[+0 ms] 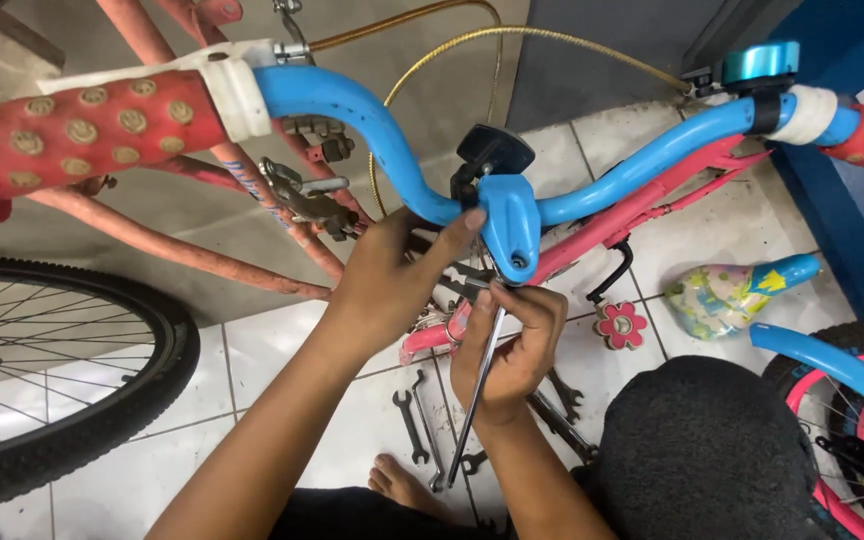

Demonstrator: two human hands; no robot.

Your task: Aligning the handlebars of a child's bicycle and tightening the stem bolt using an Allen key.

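A child's bicycle with a blue handlebar and a blue stem clamp fills the upper view. My left hand rests against the bar beside the clamp, thumb on the blue metal. My right hand grips a long thin metal tool just below the clamp, its upper end at the clamp's bolt hole. The tool's shaft runs down past my wrist.
Red patterned grips cap the bar ends, and a teal bell sits at the right. Several wrenches lie on the white tile floor. A black tyre stands at left, a patterned saddle and a pink-rimmed wheel at right.
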